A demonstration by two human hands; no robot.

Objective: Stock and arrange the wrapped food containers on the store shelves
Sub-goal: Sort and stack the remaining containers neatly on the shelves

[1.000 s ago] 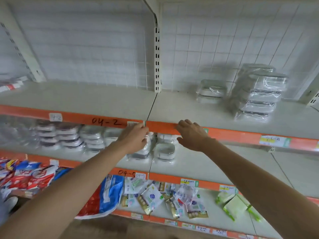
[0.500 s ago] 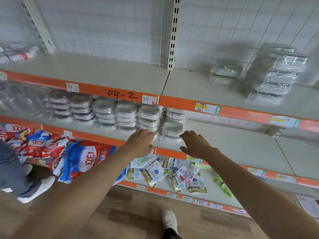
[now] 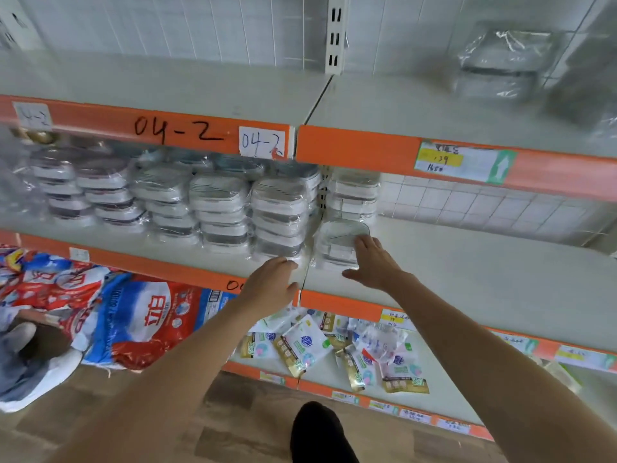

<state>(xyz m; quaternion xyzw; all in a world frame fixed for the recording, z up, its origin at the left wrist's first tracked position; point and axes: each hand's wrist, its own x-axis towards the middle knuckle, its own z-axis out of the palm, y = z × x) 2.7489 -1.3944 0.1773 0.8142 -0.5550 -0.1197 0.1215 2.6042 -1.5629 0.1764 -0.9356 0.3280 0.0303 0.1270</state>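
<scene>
On the middle shelf (image 3: 467, 275), both hands reach for the front container (image 3: 337, 242): right hand (image 3: 374, 262) touches it with relaxed fingers, left hand (image 3: 270, 285) open beside. Next, they must grip it.

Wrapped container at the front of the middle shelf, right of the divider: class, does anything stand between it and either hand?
Nothing visible does. The right hand has its fingers on the wrapped container. The left hand hovers open over the middle shelf edge, with only bare shelf between.
</scene>
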